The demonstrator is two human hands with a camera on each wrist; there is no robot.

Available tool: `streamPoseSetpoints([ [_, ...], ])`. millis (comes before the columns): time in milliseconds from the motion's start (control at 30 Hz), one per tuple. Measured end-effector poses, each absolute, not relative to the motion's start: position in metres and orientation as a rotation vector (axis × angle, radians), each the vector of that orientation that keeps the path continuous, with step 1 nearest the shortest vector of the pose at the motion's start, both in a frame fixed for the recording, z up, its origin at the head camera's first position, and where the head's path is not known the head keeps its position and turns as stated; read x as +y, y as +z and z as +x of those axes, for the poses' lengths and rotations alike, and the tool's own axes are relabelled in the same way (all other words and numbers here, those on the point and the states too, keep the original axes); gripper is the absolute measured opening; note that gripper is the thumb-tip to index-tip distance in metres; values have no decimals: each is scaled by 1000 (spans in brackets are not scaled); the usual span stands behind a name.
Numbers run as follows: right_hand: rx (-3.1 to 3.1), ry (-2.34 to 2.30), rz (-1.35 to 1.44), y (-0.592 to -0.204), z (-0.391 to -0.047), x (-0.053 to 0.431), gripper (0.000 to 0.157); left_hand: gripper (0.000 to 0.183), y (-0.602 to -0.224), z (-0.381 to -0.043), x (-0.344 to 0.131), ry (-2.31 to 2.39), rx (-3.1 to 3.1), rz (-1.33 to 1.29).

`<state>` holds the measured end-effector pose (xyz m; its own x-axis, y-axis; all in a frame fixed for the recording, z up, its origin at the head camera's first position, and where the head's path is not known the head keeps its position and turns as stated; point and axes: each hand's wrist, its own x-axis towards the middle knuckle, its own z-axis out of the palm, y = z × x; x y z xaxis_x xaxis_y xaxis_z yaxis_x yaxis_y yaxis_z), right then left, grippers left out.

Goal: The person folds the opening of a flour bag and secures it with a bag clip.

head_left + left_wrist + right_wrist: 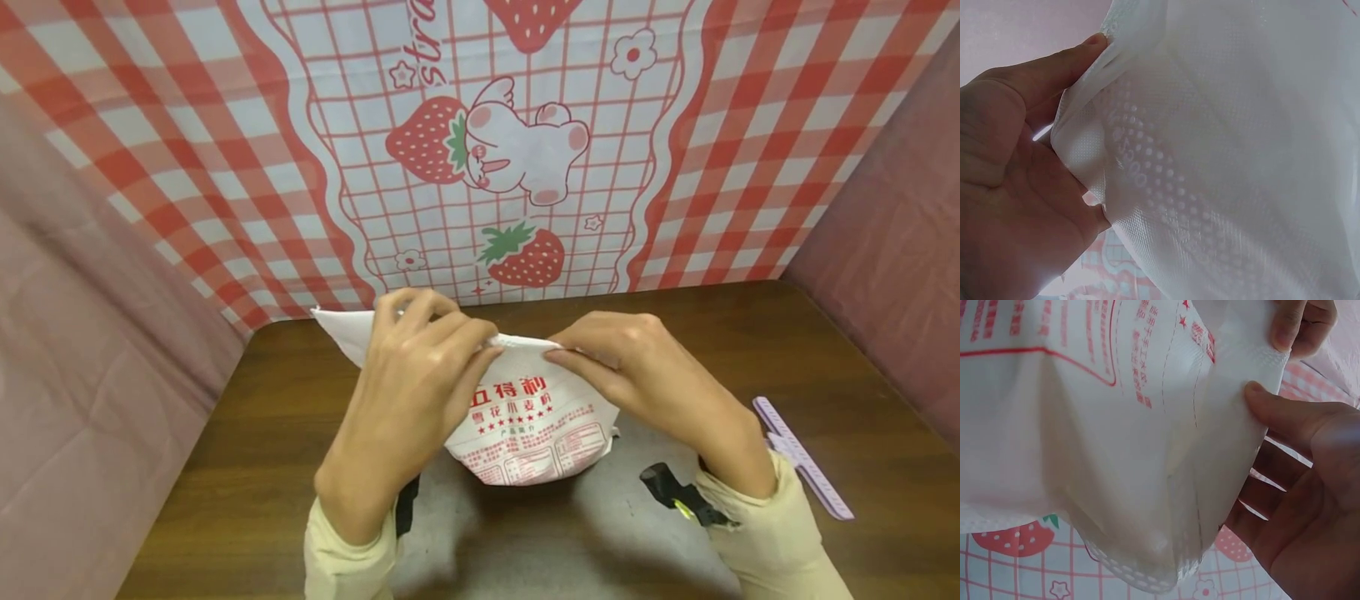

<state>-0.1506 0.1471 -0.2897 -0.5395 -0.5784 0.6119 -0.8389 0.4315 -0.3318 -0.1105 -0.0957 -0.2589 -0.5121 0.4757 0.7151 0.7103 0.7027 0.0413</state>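
Both hands pinch the top edge of a white flour bag (pixel 525 417) with red Chinese print, raised over the near middle of the table. My left hand (pixel 412 367) grips left of the middle, thumb in front and fingers behind. A white corner of the bag juts out beyond its far side. My right hand (pixel 630 358) pinches the same edge a little to the right, thumb toward me. In the left wrist view, translucent white plastic (pixel 1229 144) with embossed dots hangs from the fingers. The right wrist view has the bag's side (pixel 1122 450) hanging down in folds.
A lilac ruler-like strip (pixel 802 458) lies on the brown wooden table (pixel 847 400) at the right. A grey mat (pixel 465 542) lies under the bag. Behind stands a red-and-white strawberry-print cloth (pixel 480 167), with pink curtains (pixel 90 333) at the sides.
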Motion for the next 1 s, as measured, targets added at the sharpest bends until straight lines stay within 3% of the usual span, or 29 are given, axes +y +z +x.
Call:
streamPoseSetpoints([
  [467,-2407,814,1157,-288,-150,153,8,10,-259,-111,-96,-438,-2208,-903],
  [1000,-2438,802,1151,-287,-150,159,10,10,-260,-112,-96,-455,-2210,-905],
])
